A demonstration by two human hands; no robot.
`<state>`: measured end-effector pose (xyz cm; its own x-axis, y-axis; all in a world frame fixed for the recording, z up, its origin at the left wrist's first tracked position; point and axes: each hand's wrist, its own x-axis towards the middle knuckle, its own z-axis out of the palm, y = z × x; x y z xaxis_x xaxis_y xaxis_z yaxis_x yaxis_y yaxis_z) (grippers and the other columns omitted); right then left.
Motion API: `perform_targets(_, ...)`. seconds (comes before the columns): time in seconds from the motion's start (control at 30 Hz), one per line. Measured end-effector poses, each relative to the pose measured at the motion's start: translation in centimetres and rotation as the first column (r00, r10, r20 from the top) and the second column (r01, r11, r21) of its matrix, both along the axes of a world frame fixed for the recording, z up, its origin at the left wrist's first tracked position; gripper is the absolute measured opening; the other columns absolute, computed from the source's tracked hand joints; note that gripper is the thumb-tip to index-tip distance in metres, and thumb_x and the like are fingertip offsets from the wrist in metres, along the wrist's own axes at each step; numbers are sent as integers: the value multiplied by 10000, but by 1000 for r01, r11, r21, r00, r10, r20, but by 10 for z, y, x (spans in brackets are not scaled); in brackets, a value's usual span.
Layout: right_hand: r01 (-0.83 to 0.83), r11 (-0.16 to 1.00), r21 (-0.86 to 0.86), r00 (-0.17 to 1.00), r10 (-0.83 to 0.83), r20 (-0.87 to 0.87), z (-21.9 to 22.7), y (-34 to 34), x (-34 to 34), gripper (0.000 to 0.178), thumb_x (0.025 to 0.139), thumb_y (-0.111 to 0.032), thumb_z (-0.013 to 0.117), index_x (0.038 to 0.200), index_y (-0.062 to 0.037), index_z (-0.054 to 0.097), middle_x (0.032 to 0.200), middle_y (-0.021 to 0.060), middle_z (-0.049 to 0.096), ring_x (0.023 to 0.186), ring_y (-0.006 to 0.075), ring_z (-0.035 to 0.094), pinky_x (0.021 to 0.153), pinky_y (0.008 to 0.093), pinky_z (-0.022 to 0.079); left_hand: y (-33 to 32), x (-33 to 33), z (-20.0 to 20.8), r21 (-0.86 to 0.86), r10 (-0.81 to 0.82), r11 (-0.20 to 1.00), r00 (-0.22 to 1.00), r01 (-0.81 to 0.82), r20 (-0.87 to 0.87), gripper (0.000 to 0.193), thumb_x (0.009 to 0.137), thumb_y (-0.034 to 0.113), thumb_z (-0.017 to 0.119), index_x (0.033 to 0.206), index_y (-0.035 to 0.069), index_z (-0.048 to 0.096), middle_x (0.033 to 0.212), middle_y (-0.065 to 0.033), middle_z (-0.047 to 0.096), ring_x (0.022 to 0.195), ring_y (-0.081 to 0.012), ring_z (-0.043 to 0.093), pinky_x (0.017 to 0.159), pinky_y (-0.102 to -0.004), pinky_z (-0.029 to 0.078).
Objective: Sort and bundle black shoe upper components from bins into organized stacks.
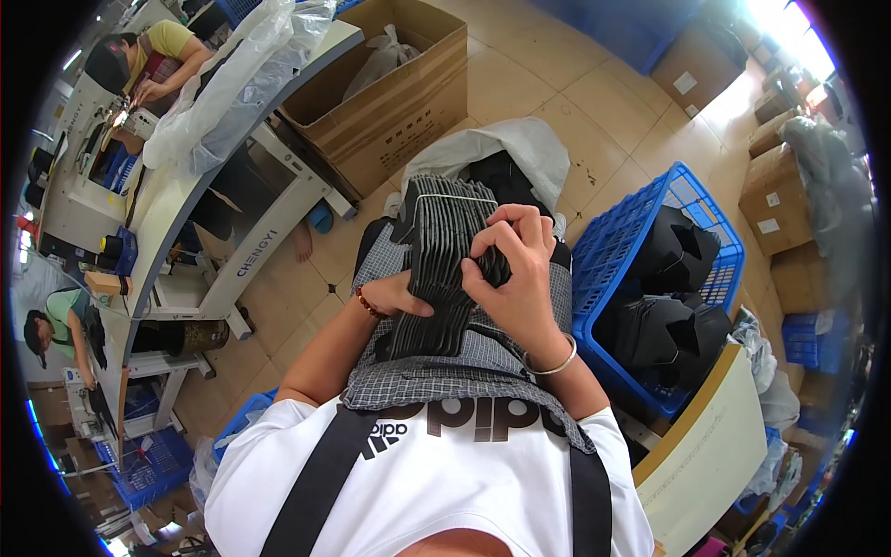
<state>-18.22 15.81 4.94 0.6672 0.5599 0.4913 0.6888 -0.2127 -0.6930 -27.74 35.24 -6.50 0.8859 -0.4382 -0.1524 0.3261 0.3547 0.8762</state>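
A thick stack of thin black flat pieces rests upright on my lap, over a grey checked apron. Across its far end runs a pale band. My left hand grips the stack's near left side, its thumb lying over the pieces. On the right side, my right hand is closed in a pinch, with thumb and forefinger tips together at the edges of the pieces. How many edges lie between those fingertips is too small to tell.
To my right stands a blue plastic basket holding black shaped items, beside a pale tabletop. A large open carton is ahead left. White sheeting lies beyond my knees. Two people work at sewing tables on the left.
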Motion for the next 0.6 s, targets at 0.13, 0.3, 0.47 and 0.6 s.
perform_targets(0.13,99,993,59,994,-101,30,-4,3,-4,235,602,-67,711,801,-139,611,1033,57,491,883,241,426,833,375,315,0,-1,-6,-13,9,1000,1000,-9,-19,810,697,130,755,1410,17,386,1337,-72,515,1238,-180,472,1074,-339,353)
perform_targets(0.3,103,992,69,992,-108,71,-9,2,-2,243,591,-46,690,802,-144,621,1022,52,488,880,239,429,837,377,312,-2,-1,-9,-16,19,1000,999,-20,-40,811,696,130,757,1410,18,390,1337,-61,516,1231,-169,472,1069,-327,354)
perform_targets(0.47,19,998,63,998,-22,52,0,0,0,203,612,-84,725,772,-142,614,997,46,497,882,228,441,851,372,298,0,-2,-12,-12,19,1000,999,-20,-47,805,694,126,760,1406,19,398,1335,-58,517,1227,-167,473,1064,-327,359)
perform_targets(0.6,29,999,43,997,-32,75,-3,0,2,214,612,-112,751,769,-140,608,994,48,499,888,225,443,855,372,295,1,-1,-13,17,4,1000,999,-3,-49,766,699,110,751,1385,16,425,1314,-57,534,1208,-167,485,1055,-326,366)
